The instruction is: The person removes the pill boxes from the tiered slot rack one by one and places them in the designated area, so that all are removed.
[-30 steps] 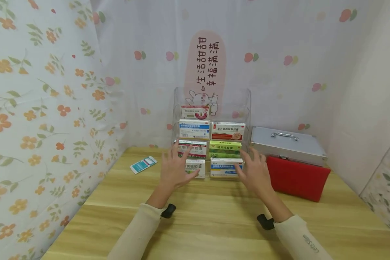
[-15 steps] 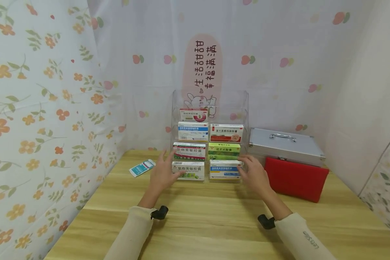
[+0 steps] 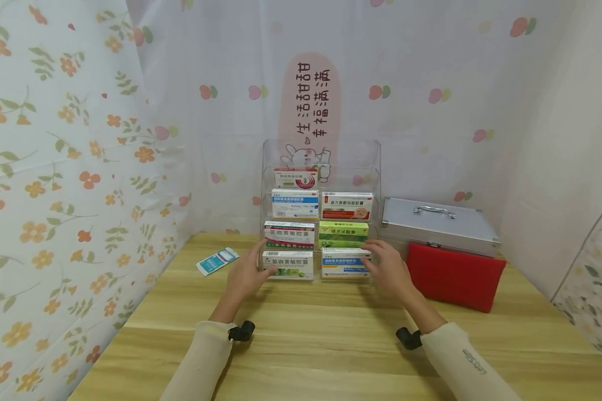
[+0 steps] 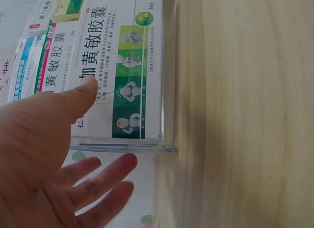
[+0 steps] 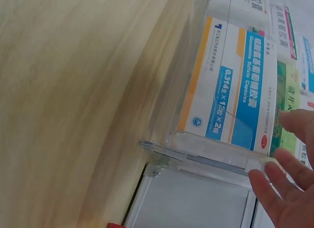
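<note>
— Two hands at the clear rack (image 3: pixel 321 161), at the desk's (image 3: pixel 331 345) back edge?
— Yes. The left hand (image 3: pixel 243 275) is at its left side, fingers straight, thumb on the green-and-white box (image 3: pixel 287 265) in the bottom tier.
— And the right hand (image 3: pixel 388 270)?
— Open too, fingertips at the rack's right front corner beside the blue-and-white box (image 3: pixel 345 263). Neither grips anything.
— Anything nearby?
— A silver case (image 3: pixel 438 223) and red pouch (image 3: pixel 454 275) towards the desk's right edge.

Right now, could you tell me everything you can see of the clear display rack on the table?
The clear display rack looks like acrylic, stepped in four tiers, upright on the wooden table against the curtain. Seven medicine boxes face forward; the top right slot is empty. The left hand and right hand are at its lower corners; contact is unclear.
</note>
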`<move>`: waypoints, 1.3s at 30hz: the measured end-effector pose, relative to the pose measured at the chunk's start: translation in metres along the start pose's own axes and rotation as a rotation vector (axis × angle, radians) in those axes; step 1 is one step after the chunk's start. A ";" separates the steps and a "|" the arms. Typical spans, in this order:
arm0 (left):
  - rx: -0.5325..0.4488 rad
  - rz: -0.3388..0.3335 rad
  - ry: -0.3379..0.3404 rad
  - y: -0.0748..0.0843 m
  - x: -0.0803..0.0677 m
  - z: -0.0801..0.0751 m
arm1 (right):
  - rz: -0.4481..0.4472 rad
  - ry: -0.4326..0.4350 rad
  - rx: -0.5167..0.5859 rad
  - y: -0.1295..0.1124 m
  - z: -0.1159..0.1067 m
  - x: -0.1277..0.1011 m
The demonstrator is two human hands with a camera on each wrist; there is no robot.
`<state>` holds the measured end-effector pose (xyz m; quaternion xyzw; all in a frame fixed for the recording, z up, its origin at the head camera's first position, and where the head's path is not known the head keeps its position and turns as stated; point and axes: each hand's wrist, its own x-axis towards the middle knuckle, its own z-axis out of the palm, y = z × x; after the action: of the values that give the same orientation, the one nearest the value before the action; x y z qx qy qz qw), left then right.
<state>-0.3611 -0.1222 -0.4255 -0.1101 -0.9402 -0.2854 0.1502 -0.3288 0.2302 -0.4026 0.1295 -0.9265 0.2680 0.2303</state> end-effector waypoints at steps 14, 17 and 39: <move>-0.109 0.041 -0.050 -0.008 0.002 0.004 | -0.056 -0.054 -0.117 0.003 0.006 0.005; -0.135 0.043 -0.035 -0.010 0.002 0.004 | -0.064 -0.058 -0.129 0.003 0.007 0.005; -0.167 0.066 -0.025 -0.016 0.006 0.005 | -0.084 -0.066 -0.097 0.004 0.006 0.011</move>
<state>-0.3724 -0.1316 -0.4358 -0.1568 -0.9107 -0.3563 0.1381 -0.3419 0.2291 -0.4030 0.1657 -0.9392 0.2085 0.2166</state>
